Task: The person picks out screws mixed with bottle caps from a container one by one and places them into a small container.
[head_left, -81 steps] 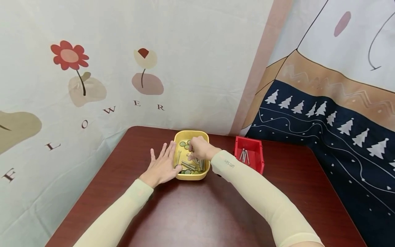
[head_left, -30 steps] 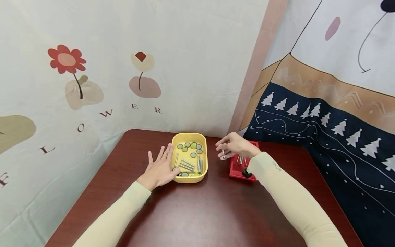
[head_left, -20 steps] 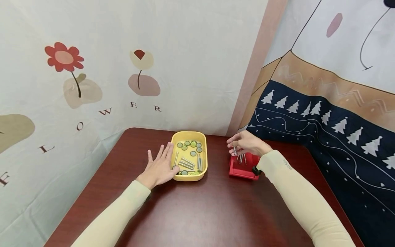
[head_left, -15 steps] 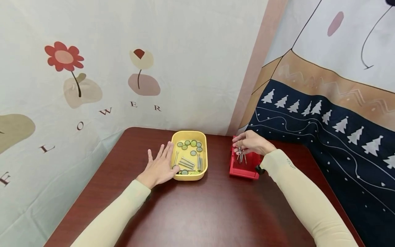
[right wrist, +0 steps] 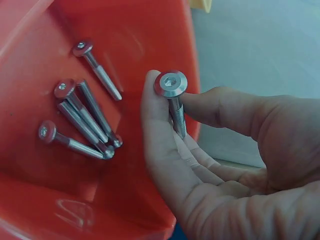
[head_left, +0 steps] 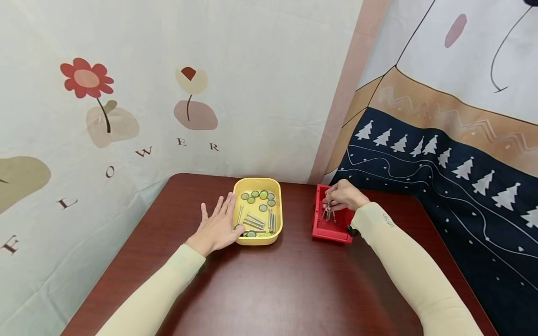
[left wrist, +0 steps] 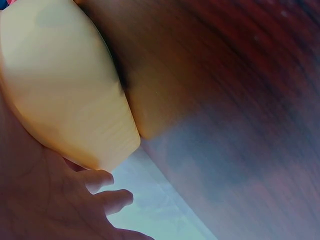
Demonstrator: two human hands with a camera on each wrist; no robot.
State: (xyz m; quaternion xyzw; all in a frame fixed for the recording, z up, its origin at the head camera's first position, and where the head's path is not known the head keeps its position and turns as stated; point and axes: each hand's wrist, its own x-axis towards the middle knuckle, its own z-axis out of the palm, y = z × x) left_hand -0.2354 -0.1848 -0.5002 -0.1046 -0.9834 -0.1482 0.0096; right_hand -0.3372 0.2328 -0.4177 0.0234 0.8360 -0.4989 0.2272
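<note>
My right hand (head_left: 345, 193) is over the red bin (head_left: 332, 235). In the right wrist view it pinches a silver hex-socket bolt (right wrist: 171, 84) between thumb and index finger, head toward the camera. Several similar bolts (right wrist: 85, 117) lie on the red bin's floor below. My left hand (head_left: 215, 229) rests against the left side of the yellow tub (head_left: 258, 241), fingers straight and spread, thumb at the rim. The left wrist view shows the tub's outer wall (left wrist: 65, 95) beside the fingers. Inside the tub lie several bolts (head_left: 254, 221) and small round discs (head_left: 263, 208) with greenish rims.
Both containers stand near the back edge of the dark red-brown wooden table (head_left: 260, 289), a gap between them. Behind it hangs a pale printed cloth (head_left: 260, 93), with a navy tree-patterned part (head_left: 420, 172) at the right.
My right hand has gone from inside the yellow tub across to the red bin, carrying a bolt, and has lowered slightly there. The left hand has stayed at the tub.
</note>
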